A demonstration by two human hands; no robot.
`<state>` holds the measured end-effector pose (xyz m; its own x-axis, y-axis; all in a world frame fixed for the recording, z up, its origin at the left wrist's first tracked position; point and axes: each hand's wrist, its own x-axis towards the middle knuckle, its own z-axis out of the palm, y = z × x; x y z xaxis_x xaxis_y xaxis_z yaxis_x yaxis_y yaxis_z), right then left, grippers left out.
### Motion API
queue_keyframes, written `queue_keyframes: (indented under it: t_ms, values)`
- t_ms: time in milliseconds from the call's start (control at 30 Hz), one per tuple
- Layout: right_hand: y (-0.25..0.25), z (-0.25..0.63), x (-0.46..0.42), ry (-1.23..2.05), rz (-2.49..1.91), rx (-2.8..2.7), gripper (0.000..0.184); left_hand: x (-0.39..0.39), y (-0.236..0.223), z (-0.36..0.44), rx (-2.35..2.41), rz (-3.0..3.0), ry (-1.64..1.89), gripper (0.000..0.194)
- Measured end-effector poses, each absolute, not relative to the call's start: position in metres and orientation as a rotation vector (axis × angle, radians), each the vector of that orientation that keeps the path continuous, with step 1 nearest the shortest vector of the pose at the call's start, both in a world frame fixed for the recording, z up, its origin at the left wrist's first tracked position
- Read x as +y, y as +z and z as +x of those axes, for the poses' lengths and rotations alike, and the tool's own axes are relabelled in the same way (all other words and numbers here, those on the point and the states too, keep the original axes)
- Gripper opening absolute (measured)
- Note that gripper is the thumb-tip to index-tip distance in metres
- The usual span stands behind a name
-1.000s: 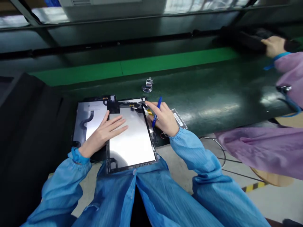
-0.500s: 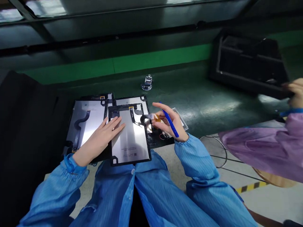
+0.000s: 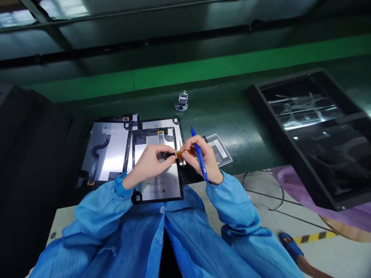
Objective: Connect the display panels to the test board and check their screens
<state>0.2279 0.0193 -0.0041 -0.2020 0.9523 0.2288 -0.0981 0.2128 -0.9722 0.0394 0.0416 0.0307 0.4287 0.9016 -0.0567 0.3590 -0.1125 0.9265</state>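
Note:
A silver tablet panel with a black frame lies at the near edge of the green belt, on top of another panel. My left hand rests over its upper part, fingers pinched on a small black and orange flex strip. My right hand meets it from the right, fingertips closed on the same strip, with a blue pen held along the fingers. A second silver panel with a curved black cable lies just to the left.
A large black tray with shiny compartments hangs over the belt at the right, above a person's purple sleeve. A small clear stand sits farther back. A labelled flat packet lies right of my hand. Dark foam fills the left.
My left hand lifted off the flat panel and pinched the flex strip together with my right hand. The person at the right swung the black tray closer over the belt.

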Motion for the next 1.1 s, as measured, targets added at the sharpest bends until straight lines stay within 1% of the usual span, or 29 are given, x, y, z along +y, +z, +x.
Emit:
queue_keyframes:
  t_ms: [233, 433, 533, 600, 633, 667, 733, 767, 800, 833, 867, 933, 1000, 1100]
  values:
    - [-0.001, 0.223, 0.021, 1.211, -0.923, -1.444, 0.022, 0.042, 0.032, 0.041, 1.097, 1.649, 0.711, 0.011]
    - [0.002, 0.220, 0.017, 1.167, -0.935, -1.546, 0.021, 0.042, 0.028, 0.045, 1.078, 1.646, 0.687, 0.013]
    - [0.007, 0.225, 0.023, 1.090, -0.958, -1.575, 0.022, 0.039, 0.026, 0.031, 1.102, 1.577, 0.852, 0.013]
    - [0.010, 0.235, 0.040, 0.931, -1.035, -1.589, 0.021, 0.031, 0.024, 0.013, 1.007, 1.575, 0.984, 0.024]
    - [0.011, 0.241, 0.052, 0.813, -1.093, -1.618, 0.019, 0.025, 0.023, 0.003, 0.918, 1.632, 0.970, 0.033]
    - [0.012, 0.248, 0.067, 0.684, -1.155, -1.663, 0.016, 0.017, 0.022, -0.006, 0.828, 1.733, 0.881, 0.041]
    - [0.009, 0.259, 0.099, 0.450, -1.254, -1.815, 0.010, -0.003, 0.016, -0.020, 0.741, 2.006, 0.558, 0.062]
    - [0.006, 0.263, 0.115, 0.365, -1.282, -1.909, 0.013, -0.015, 0.011, -0.024, 0.760, 2.141, 0.395, 0.078]
    - [0.003, 0.265, 0.130, 0.302, -1.300, -2.001, 0.022, -0.026, 0.006, -0.026, 0.785, 2.261, 0.276, 0.094]
    - [-0.001, 0.266, 0.142, 0.256, -1.307, -2.084, 0.032, -0.036, 0.000, -0.027, 0.791, 2.369, 0.197, 0.105]
    - [-0.005, 0.265, 0.153, 0.216, -1.308, -2.153, 0.040, -0.044, -0.006, -0.027, 0.776, 2.468, 0.153, 0.108]
    - [-0.012, 0.263, 0.166, 0.139, -1.307, -2.237, 0.047, -0.054, -0.016, -0.025, 0.739, 2.625, 0.119, 0.103]
    - [-0.016, 0.260, 0.173, 0.053, -1.306, -2.261, 0.045, -0.056, -0.022, -0.022, 0.802, 2.700, 0.072, 0.103]
    - [-0.019, 0.259, 0.178, -0.029, -1.315, -2.236, 0.035, -0.052, -0.024, -0.018, 1.009, 2.659, -0.085, 0.114]
